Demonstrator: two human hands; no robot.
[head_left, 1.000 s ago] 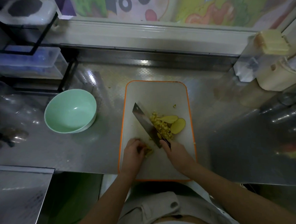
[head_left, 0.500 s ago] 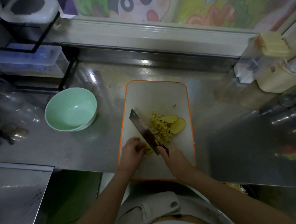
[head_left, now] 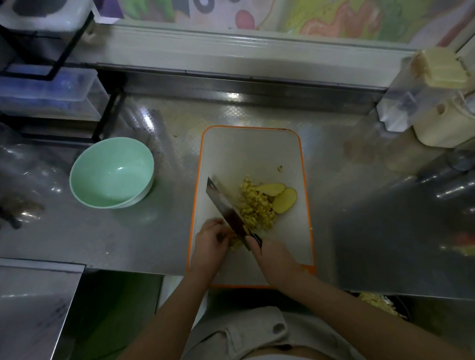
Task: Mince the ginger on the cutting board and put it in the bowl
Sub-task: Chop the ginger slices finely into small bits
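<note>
A white cutting board (head_left: 249,152) with an orange rim lies on the steel counter. A pile of chopped ginger (head_left: 257,206) sits on it, with two flat ginger slices (head_left: 283,199) at its right. My right hand (head_left: 276,260) grips the handle of a cleaver (head_left: 226,209), whose blade slants up-left beside the pile. My left hand (head_left: 210,242), fingers curled, holds a small piece of ginger (head_left: 235,242) against the blade's near end. An empty mint-green bowl (head_left: 111,172) stands left of the board.
A black wire rack with clear plastic boxes (head_left: 41,92) stands at the back left. Cream and clear containers (head_left: 435,103) crowd the back right corner. Glass jars (head_left: 11,171) sit at the far left. The counter's front edge runs just under my wrists.
The cleaver has shifted slightly left and toward my left hand across the frames, rocking over the small ginger piece. The pile, slices and bowl stay put.
</note>
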